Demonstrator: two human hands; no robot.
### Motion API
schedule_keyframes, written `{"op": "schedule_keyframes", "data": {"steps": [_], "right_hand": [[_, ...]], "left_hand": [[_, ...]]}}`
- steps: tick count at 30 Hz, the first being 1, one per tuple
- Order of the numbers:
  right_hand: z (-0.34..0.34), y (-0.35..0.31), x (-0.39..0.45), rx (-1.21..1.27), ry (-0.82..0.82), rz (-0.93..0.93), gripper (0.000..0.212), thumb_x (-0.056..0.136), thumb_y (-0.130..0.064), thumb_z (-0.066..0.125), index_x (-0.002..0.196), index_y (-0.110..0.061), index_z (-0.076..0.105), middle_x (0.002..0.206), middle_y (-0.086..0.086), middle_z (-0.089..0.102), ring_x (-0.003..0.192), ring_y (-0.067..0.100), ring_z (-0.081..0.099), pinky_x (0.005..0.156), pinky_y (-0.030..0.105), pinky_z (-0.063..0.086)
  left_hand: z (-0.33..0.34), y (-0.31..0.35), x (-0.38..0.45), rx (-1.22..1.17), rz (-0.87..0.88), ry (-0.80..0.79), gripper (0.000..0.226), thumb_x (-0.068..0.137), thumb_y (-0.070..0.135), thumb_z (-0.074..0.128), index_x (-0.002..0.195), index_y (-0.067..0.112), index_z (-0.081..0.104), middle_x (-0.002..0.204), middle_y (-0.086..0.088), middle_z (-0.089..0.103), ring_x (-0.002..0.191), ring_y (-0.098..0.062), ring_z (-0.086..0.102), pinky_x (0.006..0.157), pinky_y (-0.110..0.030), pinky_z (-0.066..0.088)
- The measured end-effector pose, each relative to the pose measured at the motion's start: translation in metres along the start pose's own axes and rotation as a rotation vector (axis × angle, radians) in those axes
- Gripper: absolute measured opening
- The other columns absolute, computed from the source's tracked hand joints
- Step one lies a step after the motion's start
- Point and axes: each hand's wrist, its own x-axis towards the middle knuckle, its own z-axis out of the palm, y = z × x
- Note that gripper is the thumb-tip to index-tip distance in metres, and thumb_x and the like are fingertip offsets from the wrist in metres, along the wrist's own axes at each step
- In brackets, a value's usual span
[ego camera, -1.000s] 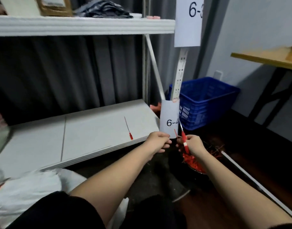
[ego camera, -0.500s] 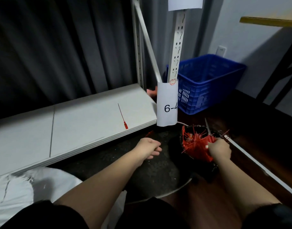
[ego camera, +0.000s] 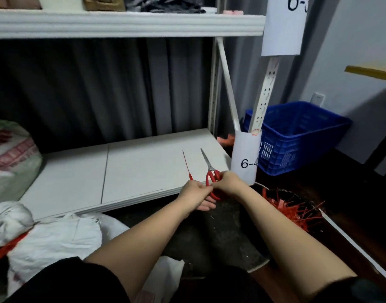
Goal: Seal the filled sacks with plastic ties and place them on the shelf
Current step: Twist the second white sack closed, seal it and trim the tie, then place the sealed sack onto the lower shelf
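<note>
Head view, looking down over both forearms toward the low white shelf [ego camera: 126, 169]. Right hand [ego camera: 228, 182] at about 12 o'clock from the body, fingers curled round the red handles of the scissors [ego camera: 210, 173]; blades closed, pointing up and away over the shelf edge. Left hand [ego camera: 194, 193] just beside it, touching, thumb and forefinger pinching at the lower handle loop; whether it also holds a tie there, cannot tell. Both arms extended, wrists close together, elbows low. One loose red tie [ego camera: 187, 166] lies flat on the shelf at 11 o'clock from the hands, not touched. Heap of red ties [ego camera: 290, 209] on the floor at 2 o'clock, near the right forearm. White sack [ego camera: 56, 239] at 8 o'clock beside the left arm, neck gathered and cinched by a red tie whose tail [ego camera: 6, 250] sticks out long to the lower left. Another filled sack [ego camera: 10, 158] sits on the shelf at 10 o'clock. Judgement: sack cloth looks soft and slumping, probably bulky rather than rigid; best taken at the bunched neck below the tie, other hand under the body for the lift. Ties look thin, springy, slick; pinch near the head. Blue crate [ego camera: 297, 136] at 1 o'clock, unused.
</note>
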Motion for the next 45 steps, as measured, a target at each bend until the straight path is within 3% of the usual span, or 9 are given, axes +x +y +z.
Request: {"op": "schedule_keyframes", "data": {"steps": [5,8,10,16,21,25,30,41,45], "right_hand": [[0.028,-0.035,0.019,-0.118,-0.042,-0.033,0.027,0.083,-0.029,0.067,0.093,-0.003,0.063,0.088,0.009,0.062,0.081,0.022,0.056,0.065,0.026,0.039],[0.048,-0.043,0.031,-0.409,0.083,-0.053,0.041,0.086,-0.044,0.060,0.107,-0.009,0.061,0.109,0.009,0.065,0.107,0.026,0.056,0.081,0.031,0.043],[0.061,-0.039,0.050,-0.413,0.102,-0.035,0.045,0.084,-0.046,0.062,0.114,-0.013,0.061,0.115,0.007,0.064,0.113,0.026,0.053,0.089,0.034,0.045],[0.090,0.000,0.119,-0.202,0.095,0.106,0.043,0.083,-0.047,0.064,0.105,-0.011,0.063,0.108,0.008,0.066,0.101,0.027,0.062,0.073,0.028,0.044],[0.110,0.049,0.178,-0.153,0.154,0.241,0.038,0.085,-0.041,0.064,0.100,-0.006,0.065,0.105,0.014,0.068,0.097,0.031,0.064,0.068,0.028,0.040],[0.127,0.075,0.218,-0.101,0.239,0.327,0.036,0.088,-0.034,0.063,0.104,-0.002,0.063,0.109,0.018,0.065,0.101,0.034,0.062,0.068,0.028,0.039],[0.142,0.084,0.248,-0.187,0.297,0.344,0.038,0.093,-0.029,0.057,0.114,0.002,0.058,0.119,0.021,0.061,0.111,0.037,0.058,0.081,0.035,0.047],[0.137,0.083,0.261,0.029,0.222,0.186,0.032,0.095,-0.016,0.048,0.119,0.003,0.056,0.119,0.020,0.059,0.100,0.034,0.058,0.072,0.027,0.038],[0.115,0.068,0.230,-0.045,0.054,0.195,0.033,0.095,-0.021,0.051,0.119,0.001,0.059,0.119,0.016,0.062,0.106,0.030,0.059,0.083,0.031,0.044]], "left_hand": [[-0.039,-0.013,0.015,0.022,0.028,0.204,0.023,0.094,0.014,0.056,0.073,0.005,0.057,0.065,-0.010,0.066,0.054,-0.010,0.067,0.057,-0.020,0.057],[-0.055,-0.022,0.034,0.031,0.027,0.300,0.025,0.093,0.013,0.055,0.070,0.004,0.058,0.066,-0.012,0.068,0.061,-0.017,0.069,0.069,-0.029,0.060],[-0.065,-0.027,0.051,0.016,0.002,0.315,0.022,0.094,0.011,0.053,0.076,0.001,0.061,0.075,-0.017,0.071,0.061,-0.016,0.069,0.070,-0.029,0.059],[-0.073,-0.046,0.115,-0.029,-0.070,0.231,0.023,0.096,0.022,0.051,0.113,0.006,0.054,0.102,-0.018,0.067,0.078,-0.024,0.068,0.064,-0.029,0.058],[-0.078,-0.081,0.160,0.150,-0.048,0.198,0.013,0.091,0.024,0.051,0.092,0.013,0.059,0.089,0.000,0.063,0.079,-0.019,0.071,0.070,-0.033,0.060],[-0.086,-0.108,0.188,0.292,-0.096,0.125,0.019,0.089,0.023,0.049,0.072,0.019,0.057,0.089,-0.006,0.070,0.085,-0.026,0.072,0.079,-0.039,0.059],[-0.089,-0.130,0.213,0.390,-0.092,0.089,0.013,0.085,0.024,0.052,0.072,0.024,0.054,0.085,-0.008,0.062,0.082,-0.026,0.066,0.083,-0.044,0.054],[-0.093,-0.125,0.208,0.374,-0.064,0.124,0.014,0.086,0.023,0.052,0.073,0.025,0.056,0.093,-0.002,0.064,0.098,-0.025,0.065,0.089,-0.042,0.054],[-0.097,-0.102,0.184,0.368,-0.028,0.128,0.015,0.087,0.022,0.050,0.072,0.025,0.053,0.085,0.000,0.056,0.077,-0.021,0.058,0.078,-0.036,0.054]]}}
